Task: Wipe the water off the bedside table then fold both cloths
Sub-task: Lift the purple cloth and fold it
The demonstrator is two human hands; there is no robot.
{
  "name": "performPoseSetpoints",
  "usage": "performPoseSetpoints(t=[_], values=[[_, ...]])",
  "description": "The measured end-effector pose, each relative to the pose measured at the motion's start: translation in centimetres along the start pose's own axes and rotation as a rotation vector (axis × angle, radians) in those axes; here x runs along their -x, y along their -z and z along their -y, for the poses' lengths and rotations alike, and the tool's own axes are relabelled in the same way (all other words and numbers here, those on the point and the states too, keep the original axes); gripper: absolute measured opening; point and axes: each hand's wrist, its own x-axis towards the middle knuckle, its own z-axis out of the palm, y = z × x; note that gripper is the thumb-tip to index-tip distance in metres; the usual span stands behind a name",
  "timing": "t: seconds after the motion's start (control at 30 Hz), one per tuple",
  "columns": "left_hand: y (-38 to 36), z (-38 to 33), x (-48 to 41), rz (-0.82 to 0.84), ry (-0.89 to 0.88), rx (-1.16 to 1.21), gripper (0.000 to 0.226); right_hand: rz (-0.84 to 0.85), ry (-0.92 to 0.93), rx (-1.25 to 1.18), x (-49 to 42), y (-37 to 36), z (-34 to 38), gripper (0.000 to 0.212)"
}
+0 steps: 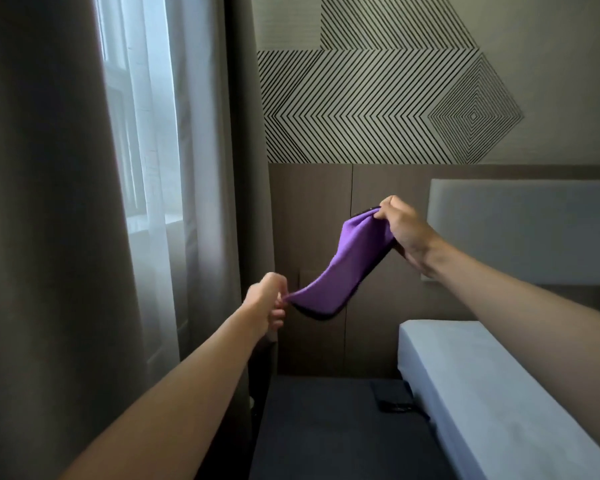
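A purple cloth [347, 268] hangs stretched in the air between my two hands, in front of the wooden wall panel. My left hand [269, 301] pinches its lower left end. My right hand [404, 230], higher and to the right, grips its upper end bunched in the fingers. Below, the dark bedside table [319, 424] lies in shadow between the curtain and the bed. A second cloth is not in view.
A grey curtain [49, 220] and a sheer one [160, 168] hang at the left by the window. The bed's mattress [482, 393] and padded headboard [523, 226] fill the right. A small dark object [394, 401] lies at the table's right side.
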Motion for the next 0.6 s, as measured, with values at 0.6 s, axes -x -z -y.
performPoseSetpoints(t=[0.6], values=[[-5.6,-2.4,2.0,0.451,-0.317,0.216,0.019,0.221,-0.252,0.407,0.1,3.2,1.5,0.023]])
